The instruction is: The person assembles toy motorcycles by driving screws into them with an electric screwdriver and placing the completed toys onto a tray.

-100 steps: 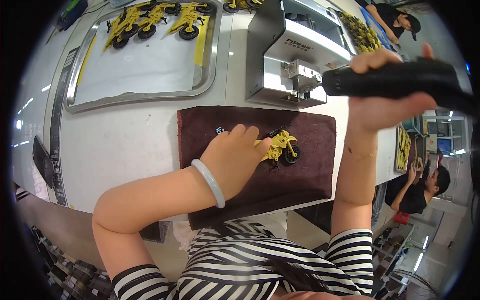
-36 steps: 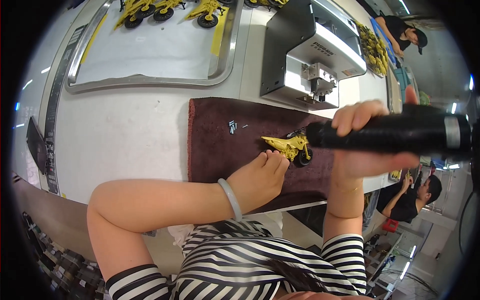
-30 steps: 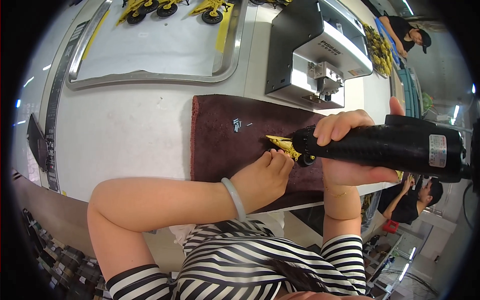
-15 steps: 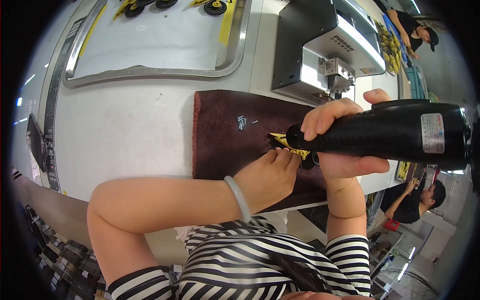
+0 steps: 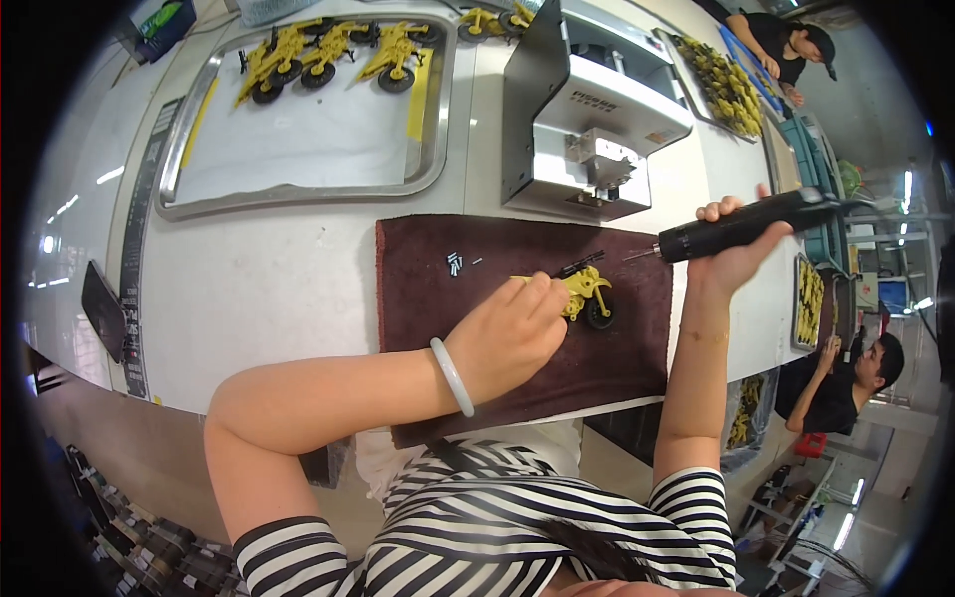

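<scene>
Across white bench (image 5: 259, 298), in head view, see maroon cloth (image 5: 627, 358), with machine (image 5: 597, 109) just beyond and tray (image 5: 298, 199) beyond to left. Near middle of cloth, find yellow bike (image 5: 583, 289) laid on its side, front wheel (image 5: 599, 313) to right, rear hidden under left hand (image 5: 512, 333). Holding bike with left hand, bunched narrow at fingertips; can't tell of any screw between them. Holding black driver (image 5: 741, 228) with right hand (image 5: 733, 267), wrapped round body, with bit (image 5: 645, 254) apart from bike, near handlebar (image 5: 579, 263), pointing left. Left of bike, on cloth, note loose screws (image 5: 455, 264) in small heap, plus single one just beside. To do well, by judgement: press bike flat, spread hold to stop rocking, clear fingertips from bit's line. Bring bit in square; seat before spinning, go gently, stop at snug. Looks like plastic, so likely to strip or crack under too much torque.
</scene>
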{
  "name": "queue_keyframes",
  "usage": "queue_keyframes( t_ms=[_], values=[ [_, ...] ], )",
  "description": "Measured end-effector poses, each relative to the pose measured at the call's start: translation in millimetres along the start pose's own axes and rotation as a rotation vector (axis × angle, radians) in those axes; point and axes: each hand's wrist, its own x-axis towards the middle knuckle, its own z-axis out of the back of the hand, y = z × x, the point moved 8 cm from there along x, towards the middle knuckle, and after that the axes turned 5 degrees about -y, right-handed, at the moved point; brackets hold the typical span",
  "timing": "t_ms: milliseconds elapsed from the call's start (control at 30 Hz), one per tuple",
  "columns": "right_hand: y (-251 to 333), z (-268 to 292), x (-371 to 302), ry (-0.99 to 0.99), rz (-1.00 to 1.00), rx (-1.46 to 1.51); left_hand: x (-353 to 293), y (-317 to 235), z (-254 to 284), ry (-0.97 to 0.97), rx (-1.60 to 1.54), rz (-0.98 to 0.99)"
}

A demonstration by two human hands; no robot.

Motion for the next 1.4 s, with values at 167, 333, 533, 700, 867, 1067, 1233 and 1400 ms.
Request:
queue_keyframes(
  t_ms=[167, 333, 533, 700, 867, 1067, 1233, 1400],
  values=[
    [-46.9, 93.7, 28.4, -0.254, -0.147, -0.063, 4.4, 21.1, -6.7, 0.116, -0.216, 0.177],
    [-22.3, 122.3, 39.7, -0.331, -0.009, -0.072, -39.5, 43.3, 53.5, 0.199, -0.224, 0.391],
    [14.2, 119.5, 28.1, -0.333, 0.093, -0.003, -184.6, 47.5, 168.5, 0.714, -0.277, 1.004],
    [-3.3, 77.9, 13.1, -0.162, -0.056, 0.094, -223.0, 50.5, 203.3, 0.746, 0.179, 0.994],
    [-9.9, 78.7, 19.7, -0.163, -0.028, -0.117, -120.2, 146.7, 184.0, 0.184, 0.181, 0.858],
    [16.6, 104.1, 28.2, -0.265, 0.114, -0.103, -33.7, 301.1, 133.3, -0.112, 0.680, 0.807],
    [12.1, 107.4, 28.4, -0.269, 0.115, -0.113, -49.0, 354.5, 113.4, -0.062, 0.708, 1.212],
    [20.2, 89.9, 24.8, -0.186, 0.085, -0.088, -53.1, 319.8, 149.1, -0.464, 0.626, 0.828]
  ],
)
